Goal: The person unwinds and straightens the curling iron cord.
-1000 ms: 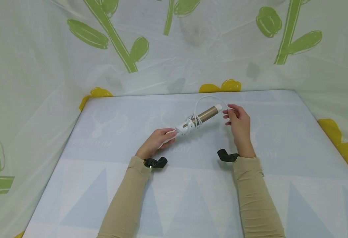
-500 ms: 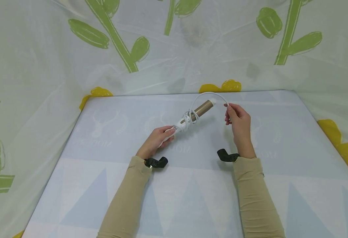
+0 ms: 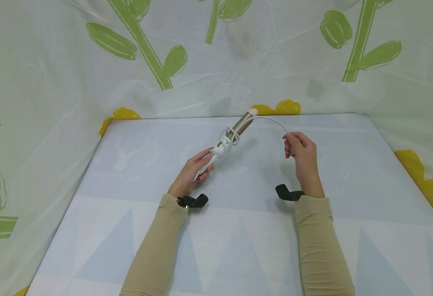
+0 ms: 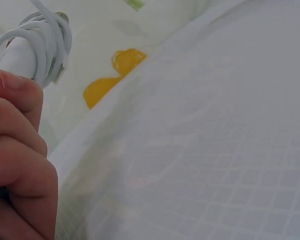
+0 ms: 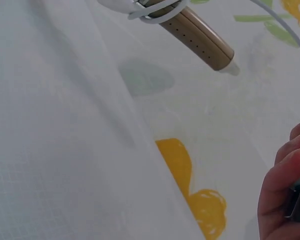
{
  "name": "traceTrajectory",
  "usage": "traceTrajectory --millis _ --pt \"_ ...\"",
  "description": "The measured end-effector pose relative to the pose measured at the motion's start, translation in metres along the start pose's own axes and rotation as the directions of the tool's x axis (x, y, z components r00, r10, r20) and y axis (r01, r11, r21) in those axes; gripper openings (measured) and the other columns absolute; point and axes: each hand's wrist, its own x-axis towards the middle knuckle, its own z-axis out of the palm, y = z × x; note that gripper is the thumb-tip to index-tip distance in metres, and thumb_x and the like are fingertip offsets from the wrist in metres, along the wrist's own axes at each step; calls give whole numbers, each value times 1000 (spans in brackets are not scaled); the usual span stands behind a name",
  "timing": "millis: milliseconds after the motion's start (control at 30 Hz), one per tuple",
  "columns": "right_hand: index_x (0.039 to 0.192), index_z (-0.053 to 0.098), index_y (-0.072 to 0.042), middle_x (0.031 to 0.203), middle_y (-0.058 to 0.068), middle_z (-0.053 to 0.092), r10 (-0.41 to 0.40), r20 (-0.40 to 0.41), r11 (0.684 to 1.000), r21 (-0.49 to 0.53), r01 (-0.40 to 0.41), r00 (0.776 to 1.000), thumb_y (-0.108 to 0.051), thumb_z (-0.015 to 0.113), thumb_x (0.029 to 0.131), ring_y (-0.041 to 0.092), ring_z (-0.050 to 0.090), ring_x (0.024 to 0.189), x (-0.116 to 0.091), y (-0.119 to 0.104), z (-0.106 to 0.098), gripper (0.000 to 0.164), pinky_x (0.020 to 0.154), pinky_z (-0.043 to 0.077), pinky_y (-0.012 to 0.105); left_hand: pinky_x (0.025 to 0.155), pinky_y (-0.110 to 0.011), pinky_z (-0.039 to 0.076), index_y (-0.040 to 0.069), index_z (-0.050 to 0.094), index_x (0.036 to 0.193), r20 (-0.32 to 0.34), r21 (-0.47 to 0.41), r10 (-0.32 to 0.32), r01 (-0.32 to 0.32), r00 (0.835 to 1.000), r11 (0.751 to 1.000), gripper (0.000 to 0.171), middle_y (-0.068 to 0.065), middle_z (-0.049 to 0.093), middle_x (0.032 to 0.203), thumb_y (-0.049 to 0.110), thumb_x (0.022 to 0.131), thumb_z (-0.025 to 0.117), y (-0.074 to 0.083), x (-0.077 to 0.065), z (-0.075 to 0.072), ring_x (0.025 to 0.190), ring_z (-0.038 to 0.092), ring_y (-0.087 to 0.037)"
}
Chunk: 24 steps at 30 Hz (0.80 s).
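A curling iron (image 3: pixel 243 124) with a gold barrel and white handle is held tilted above the table, its white tip pointing up and to the right. My left hand (image 3: pixel 192 172) grips the handle, fingers curled round it. Loops of white cord (image 4: pixel 49 47) wrap the iron where handle meets barrel. From there a free length of cord (image 3: pixel 273 119) arcs right to my right hand (image 3: pixel 305 158), which pinches it. In the right wrist view, the barrel (image 5: pixel 202 42) shows a row of small holes. Something dark in the right hand is mostly hidden by the fingers.
The table (image 3: pixel 238 246) wears a pale blue and white cover with triangles. Behind it hangs a white curtain (image 3: pixel 268 70) with green and yellow plant prints. Black wrist cameras sit on both wrists, the left camera (image 3: pixel 194 201) and right camera (image 3: pixel 288 193).
The curling iron has swung more upright, its tip moving left and away. My right hand first took up the cord and has shifted slightly right, so the free cord now crosses near the barrel's tip.
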Motion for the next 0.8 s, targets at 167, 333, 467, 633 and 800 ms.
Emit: traceTrajectory --millis 167,333,467,633,800 --pt "90 57 4 67 10 44 13 13 1000 -4 -13 1000 -30 58 87 21 40 56 0 1 -6 34 47 38 23 38 -17 29 18 44 131 19 -90 20 -19 1000 996 48 -5 50 73 33 87 57 0 0 -1 48 38 -7" --pt "91 58 2 67 9 45 47 -12 998 -40 -47 999 -32 57 88 20 40 56 0 2 -9 34 46 38 22 39 -17 31 16 42 132 23 -124 46 -43 999 991 48 -6 48 74 33 89 54 -2 1 -1 49 39 -7" --pt "92 58 1 67 8 44 85 -35 992 -86 -88 996 -32 55 89 19 40 56 2 5 -12 33 45 38 22 39 -17 31 12 40 133 20 -156 58 -54 998 986 47 -5 46 72 32 91 51 -1 0 -1 47 38 -7" --pt "94 58 0 67 6 45 140 -52 980 -136 -146 989 -26 49 92 18 40 57 4 9 -13 27 46 39 22 38 -16 28 8 35 134 22 -239 60 -52 998 970 46 -4 43 70 27 94 47 1 -3 -1 45 35 -7" --pt "92 56 4 65 5 45 192 -49 967 -161 -197 980 -27 51 91 16 40 55 4 13 -16 32 45 38 22 38 -16 27 8 32 135 46 -287 60 -44 997 957 46 -4 41 70 25 95 45 2 -3 -2 46 32 -7"
